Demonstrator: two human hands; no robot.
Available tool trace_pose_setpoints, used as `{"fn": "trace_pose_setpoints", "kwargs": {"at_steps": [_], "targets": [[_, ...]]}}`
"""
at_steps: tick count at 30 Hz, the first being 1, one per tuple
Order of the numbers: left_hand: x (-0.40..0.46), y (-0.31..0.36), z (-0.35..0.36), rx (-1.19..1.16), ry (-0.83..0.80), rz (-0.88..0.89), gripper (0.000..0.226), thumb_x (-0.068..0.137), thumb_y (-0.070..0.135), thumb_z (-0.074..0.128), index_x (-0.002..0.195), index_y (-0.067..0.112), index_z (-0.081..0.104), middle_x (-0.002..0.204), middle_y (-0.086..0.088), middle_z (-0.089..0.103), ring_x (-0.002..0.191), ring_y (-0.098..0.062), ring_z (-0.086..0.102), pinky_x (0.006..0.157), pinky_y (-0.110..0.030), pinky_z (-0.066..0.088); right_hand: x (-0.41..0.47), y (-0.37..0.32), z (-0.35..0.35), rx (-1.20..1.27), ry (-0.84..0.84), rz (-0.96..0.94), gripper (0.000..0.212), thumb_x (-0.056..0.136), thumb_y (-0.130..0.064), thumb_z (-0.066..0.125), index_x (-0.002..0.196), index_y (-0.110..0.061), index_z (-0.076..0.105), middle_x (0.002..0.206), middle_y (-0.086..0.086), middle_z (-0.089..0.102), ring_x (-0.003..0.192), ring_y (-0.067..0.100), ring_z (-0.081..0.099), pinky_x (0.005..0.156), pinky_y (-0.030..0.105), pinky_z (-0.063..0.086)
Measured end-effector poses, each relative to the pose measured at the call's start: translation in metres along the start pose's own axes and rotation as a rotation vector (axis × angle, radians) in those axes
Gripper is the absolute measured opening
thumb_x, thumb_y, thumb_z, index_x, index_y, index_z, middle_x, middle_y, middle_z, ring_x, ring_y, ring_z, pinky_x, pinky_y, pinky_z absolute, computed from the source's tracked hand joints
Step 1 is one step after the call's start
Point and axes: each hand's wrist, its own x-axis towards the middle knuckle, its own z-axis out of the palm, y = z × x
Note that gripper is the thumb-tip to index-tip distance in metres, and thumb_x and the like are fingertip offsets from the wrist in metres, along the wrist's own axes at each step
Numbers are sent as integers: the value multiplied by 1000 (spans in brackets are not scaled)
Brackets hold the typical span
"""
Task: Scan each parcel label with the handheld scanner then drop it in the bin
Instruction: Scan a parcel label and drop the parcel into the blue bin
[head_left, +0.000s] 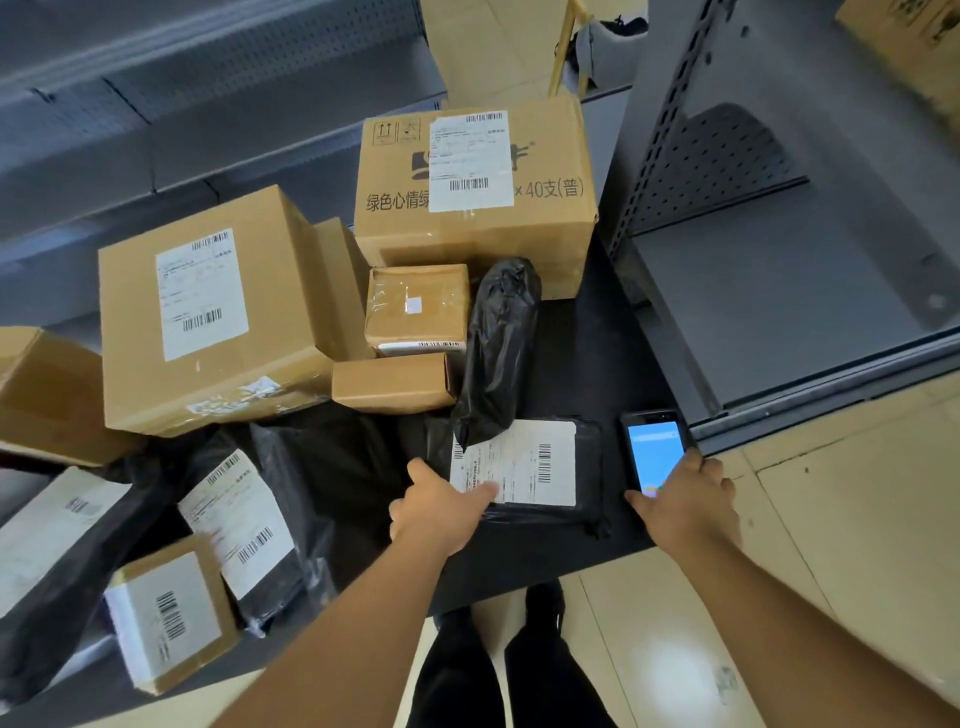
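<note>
A flat black parcel (587, 467) with a white barcode label (524, 457) lies on the black table (571, 551) near its front edge. My left hand (441, 509) grips the parcel's left end, thumb on top of the label. To the right, the handheld scanner (653, 449), a black phone-like device with a lit blue screen, lies face up on the table. My right hand (685, 499) grips its lower end. A rolled black bag parcel (498, 348) lies just behind the flat parcel.
Several cardboard boxes with labels stand at the back: a large one (478, 208), another (208, 312) to the left, small ones (415, 306) between. Black bag parcels (260, 519) and a small box (171, 618) fill the left. Grey metal shelving (779, 270) stands right.
</note>
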Motion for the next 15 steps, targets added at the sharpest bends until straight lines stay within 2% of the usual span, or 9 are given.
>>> {"fn": "trace_pose_setpoints", "kwargs": {"at_steps": [3, 6, 9, 11, 15], "targets": [[1, 0, 5, -27, 11, -12, 114, 81, 66, 79, 161, 15, 15, 151, -13, 51, 138, -38, 48, 105, -51, 51, 0, -1, -2, -19, -7, 18, 94, 83, -51, 82, 148, -6, 31, 139, 17, 45, 123, 34, 50, 93, 44, 53], [-2, 3, 6, -134, -3, -43, 103, 80, 57, 85, 150, 9, 27, 144, -14, 56, 126, -36, 57, 96, -50, 56, -1, 1, -6, 8, -25, 36, 88, 79, -50, 82, 141, -11, 35, 132, 14, 51, 116, 32, 51, 86, 43, 49], [-7, 6, 7, -250, -24, -72, 94, 81, 45, 89, 144, 7, 30, 142, -16, 55, 116, -34, 59, 83, -45, 52, -2, 7, -12, 190, -80, 40, 84, 79, -43, 85, 139, -14, 34, 119, 8, 50, 101, 25, 52, 72, 35, 49], [-10, 6, 8, -314, -26, -91, 92, 80, 40, 92, 142, 7, 31, 140, -16, 55, 107, -31, 55, 82, -44, 48, -2, 11, -17, 296, -110, 31, 82, 79, -38, 86, 139, -16, 35, 115, 6, 48, 96, 22, 55, 58, 28, 45], [-16, 3, 9, -406, -38, -89, 91, 80, 33, 93, 139, 8, 29, 119, -10, 51, 101, -26, 50, 83, -41, 45, -4, 19, -28, 448, -140, 35, 72, 77, -36, 86, 130, -19, 40, 111, 6, 53, 90, 20, 61, 56, 28, 49]]}}
